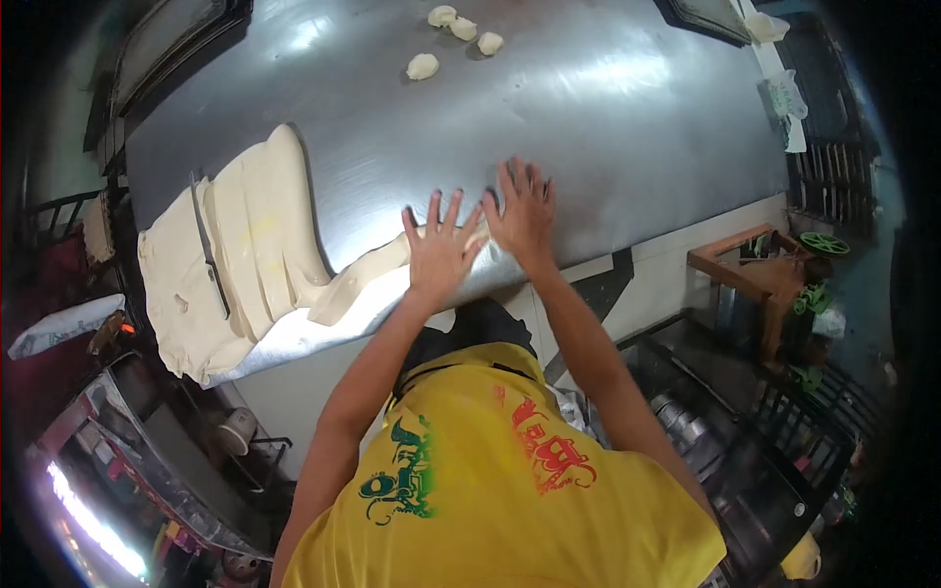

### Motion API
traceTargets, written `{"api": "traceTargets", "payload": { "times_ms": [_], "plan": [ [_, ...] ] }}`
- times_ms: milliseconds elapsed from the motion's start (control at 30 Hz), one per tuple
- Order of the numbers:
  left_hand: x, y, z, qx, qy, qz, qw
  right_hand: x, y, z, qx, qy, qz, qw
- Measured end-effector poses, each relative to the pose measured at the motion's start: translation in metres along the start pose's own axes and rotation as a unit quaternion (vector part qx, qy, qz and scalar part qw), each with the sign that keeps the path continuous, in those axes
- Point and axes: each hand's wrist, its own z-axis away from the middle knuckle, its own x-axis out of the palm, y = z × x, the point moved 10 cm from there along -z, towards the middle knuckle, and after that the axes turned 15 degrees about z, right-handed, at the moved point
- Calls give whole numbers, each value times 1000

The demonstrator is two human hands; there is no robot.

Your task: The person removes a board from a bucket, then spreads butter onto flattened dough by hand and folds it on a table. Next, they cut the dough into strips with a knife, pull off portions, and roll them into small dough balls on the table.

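A long strip of pale dough (363,277) lies along the near edge of the metal table. My left hand (443,253) rests flat on its right part, fingers spread. Beside it, my right hand (523,218) is stretched out, palm down, over the strip's right end, which it partly hides. The two hands are close together at the thumbs. To the left is a large folded slab of dough (265,220), and a long knife (209,250) lies on top of it. Several small dough pieces (422,67) sit at the far side.
The shiny metal table (588,137) stretches away in front of me. At the right stands a wooden frame (750,265) near a green wheel (824,243). A dark glass-topped unit (725,441) is low at the right. A white cup (237,429) is below at the left.
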Motion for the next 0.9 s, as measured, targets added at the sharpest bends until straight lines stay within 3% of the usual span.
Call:
{"api": "traceTargets", "payload": {
  "times_ms": [167,233,333,467,567,633,733,767,867,900],
  "plan": [
    [-28,-34,-71,-72,118,-34,990,1,37,-68,111,113,-42,987],
    [-39,-41,-80,-70,147,-41,986,7,29,-45,55,91,-25,994],
    [-17,-27,-42,3,73,-13,997,0,7,21,-36,44,-40,998],
    [-15,6,47,44,22,59,997,-23,13,114,-59,43,-237,969],
    [-27,11,77,36,-22,155,987,-32,52,135,107,80,-51,990],
    [-34,9,81,14,-38,237,971,-30,41,135,97,27,-120,988],
    [-82,41,74,143,10,313,939,-95,-30,109,-2,-102,-299,949],
    [-93,47,71,175,34,448,876,-116,-64,111,-42,-157,-367,916],
    [-89,40,52,22,-156,428,890,-130,-73,101,78,-116,-462,876],
    [-76,29,45,52,-129,345,928,-128,-76,97,38,-30,-398,916]
  ]
}}
